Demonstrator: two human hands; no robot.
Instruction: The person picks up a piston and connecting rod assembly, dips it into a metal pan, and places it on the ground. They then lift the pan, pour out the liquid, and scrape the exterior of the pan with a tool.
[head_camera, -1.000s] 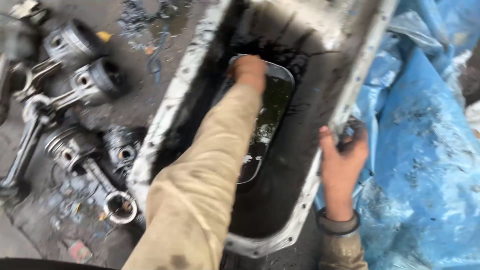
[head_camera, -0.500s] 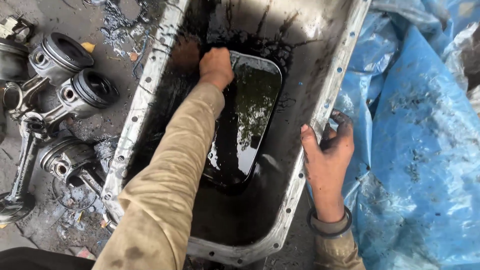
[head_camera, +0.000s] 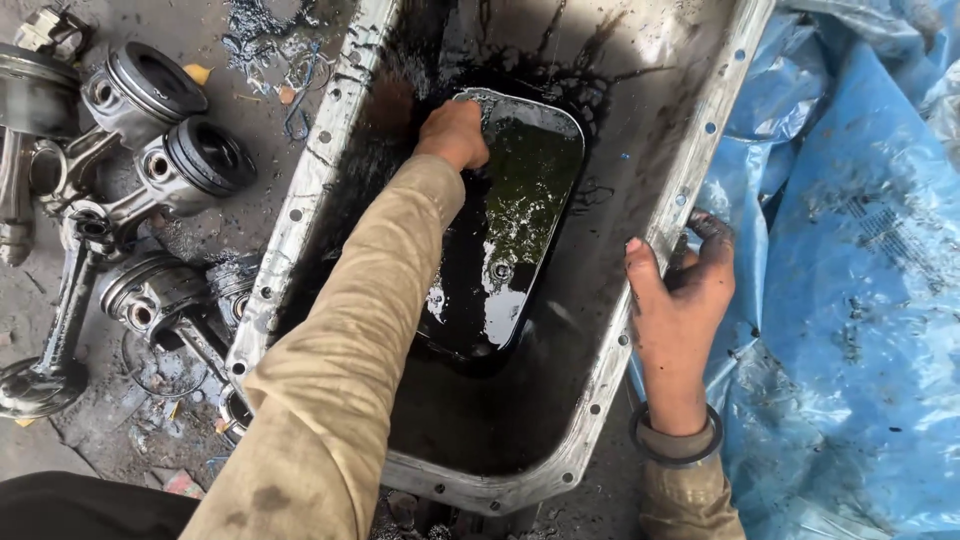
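Oil pan (head_camera: 690, 170) sits on the ground, open side up, filling the middle of the view. Left hand (head_camera: 455, 133) is down inside it at about 12 o'clock, curled into a loose fist and pressing at the upper left corner of the deep sump pocket; can't tell if it grips a rag or anything else (knuckles hide the palm). Right hand (head_camera: 680, 300) at 3 o'clock clamps the pan's right flange, thumb on the inner side, fingers wrapped over the outside, steadying it.

Progress, as I read it: partial. Upper walls of the pan show bare metal in streaks with black smears between. Sump pocket holds a pool of dark oil (head_camera: 510, 240), greenish sheen, drain hole visible near its lower end. Lower floor of the pan is a solid black film. So the sludge and the pooled oil are the bulk of what's left.

Around it: pistons with connecting rods (head_camera: 150, 170) lie at 9 o'clock on the grimy floor, near the pan's left flange. Blue plastic sheet (head_camera: 850, 300) at 3 o'clock, under the right flange, spotted with dirt.
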